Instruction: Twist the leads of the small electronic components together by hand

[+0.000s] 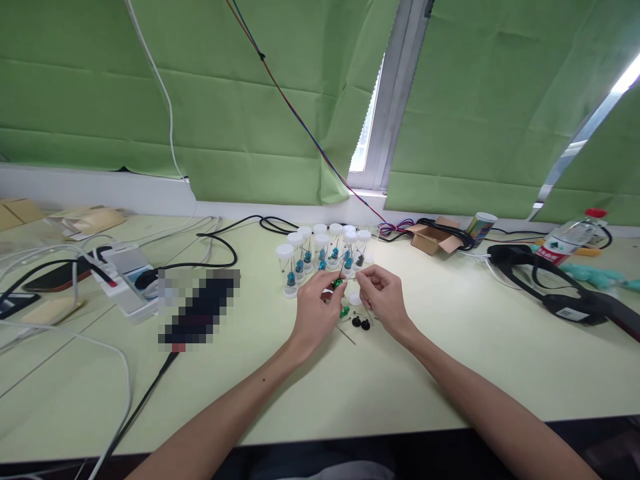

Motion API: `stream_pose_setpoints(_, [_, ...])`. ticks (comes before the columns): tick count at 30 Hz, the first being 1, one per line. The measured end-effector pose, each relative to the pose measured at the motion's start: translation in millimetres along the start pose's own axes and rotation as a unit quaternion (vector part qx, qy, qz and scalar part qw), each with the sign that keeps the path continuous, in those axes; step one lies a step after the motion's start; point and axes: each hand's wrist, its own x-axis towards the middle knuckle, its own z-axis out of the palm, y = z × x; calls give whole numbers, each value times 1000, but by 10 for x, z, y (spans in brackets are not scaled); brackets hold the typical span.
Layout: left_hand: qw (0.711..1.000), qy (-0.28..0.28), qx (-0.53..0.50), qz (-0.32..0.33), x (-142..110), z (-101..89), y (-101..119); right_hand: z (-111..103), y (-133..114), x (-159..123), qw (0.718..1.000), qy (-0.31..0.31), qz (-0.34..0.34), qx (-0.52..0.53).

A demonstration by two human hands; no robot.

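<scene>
Bare forearms point(237, 403); left hand point(315, 312) holding small, glossy green piece point(337, 283).

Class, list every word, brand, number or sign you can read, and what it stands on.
None can be read for certain.
Bottle label: white marks on red, too small to read.
White sticker on the black device: too small.
Printed can: too blurred.

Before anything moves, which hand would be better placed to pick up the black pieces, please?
Probably the right hand: it looks nearer the black pieces, while the left hand holds a green piece.
</scene>
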Motion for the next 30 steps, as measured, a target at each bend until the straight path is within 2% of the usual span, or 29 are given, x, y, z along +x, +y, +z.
stream_pose_setpoints(6, [1000,-7,0,-20,11,5,-2,6,6,-24,1000,8,2,8])
stream_pose_setpoints(13, [991,-31,-82,-99,65,-23,1,18,-30,-49,1000,-7,-23,3])
stream_pose_setpoints(21, [969,-30,-173,-175,77,-54,-4,29,-8,-54,999,-27,-25,17])
stream_pose_setpoints(30, [960,-29,-199,-194,81,-40,9,5,18,-42,999,-11,-43,-30])
